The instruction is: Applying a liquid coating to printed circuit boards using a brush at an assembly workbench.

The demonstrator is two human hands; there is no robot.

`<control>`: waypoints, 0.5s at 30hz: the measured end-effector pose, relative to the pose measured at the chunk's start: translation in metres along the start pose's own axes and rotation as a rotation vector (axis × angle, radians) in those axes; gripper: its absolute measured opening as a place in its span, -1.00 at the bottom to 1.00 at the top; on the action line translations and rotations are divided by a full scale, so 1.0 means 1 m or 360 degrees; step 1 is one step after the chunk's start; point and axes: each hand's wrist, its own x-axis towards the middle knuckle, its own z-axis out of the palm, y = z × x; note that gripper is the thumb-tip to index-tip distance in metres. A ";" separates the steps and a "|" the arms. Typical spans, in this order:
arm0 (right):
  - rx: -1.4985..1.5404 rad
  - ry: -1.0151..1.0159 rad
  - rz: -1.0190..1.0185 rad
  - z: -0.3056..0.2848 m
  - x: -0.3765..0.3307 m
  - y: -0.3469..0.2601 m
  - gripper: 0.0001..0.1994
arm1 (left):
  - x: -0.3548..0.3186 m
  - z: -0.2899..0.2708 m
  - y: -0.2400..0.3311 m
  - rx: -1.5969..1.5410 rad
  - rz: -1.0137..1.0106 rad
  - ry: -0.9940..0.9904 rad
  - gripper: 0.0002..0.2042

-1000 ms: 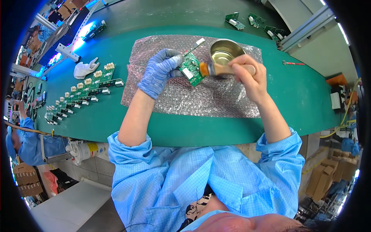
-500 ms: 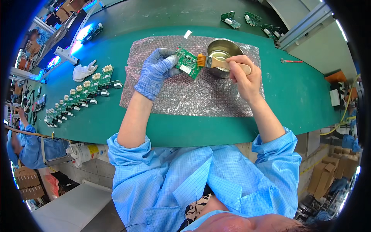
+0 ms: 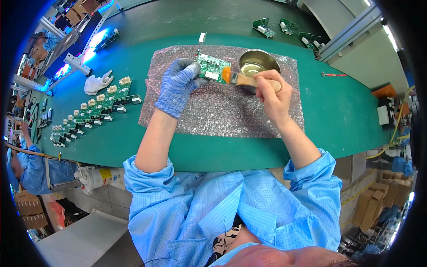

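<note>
My left hand (image 3: 179, 84), in a blue-grey glove, is closed on the left edge of a green circuit board (image 3: 212, 66) with white parts on it. The board is held up above a sheet of bubble wrap (image 3: 213, 113). My bare right hand (image 3: 272, 94) grips the wooden handle of a flat brush (image 3: 242, 80). Its orange bristles touch or nearly touch the board's right edge; which of the two I cannot tell. Just behind the brush stands a round metal bowl (image 3: 276, 66) with yellowish liquid in it, partly hidden by the brush and my right hand.
A slanting row of circuit boards (image 3: 91, 109) stands at left, near a crumpled white glove (image 3: 98, 83). More boards (image 3: 264, 29) lie at the far right. A small red-handled tool (image 3: 334, 74) lies on the green mat (image 3: 338, 115). A metal frame (image 3: 75, 62) rises at far left.
My left hand has turned the circuit board, so its tall white-tipped part now stands at the upper left. The brush has moved slightly down, and my right hand has shifted down and left.
</note>
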 end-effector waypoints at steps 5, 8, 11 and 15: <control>-0.0021 -0.0140 0.0040 0.002 -0.008 -0.004 -0.87 | 0.002 -0.001 -0.001 -0.0001 -0.0013 0.0014 -0.85; 0.0086 -0.0106 0.0077 -0.006 -0.008 -0.007 -0.86 | 0.007 -0.001 -0.002 0.0019 0.0009 0.0056 -0.85; 0.0063 0.0080 0.0012 -0.031 0.002 -0.002 -0.85 | 0.020 -0.007 0.002 -0.0210 0.0115 0.0077 -0.83; 0.0175 0.0559 -0.0077 -0.073 0.028 0.022 -0.82 | 0.066 -0.037 0.024 0.1209 0.0754 0.0272 -0.74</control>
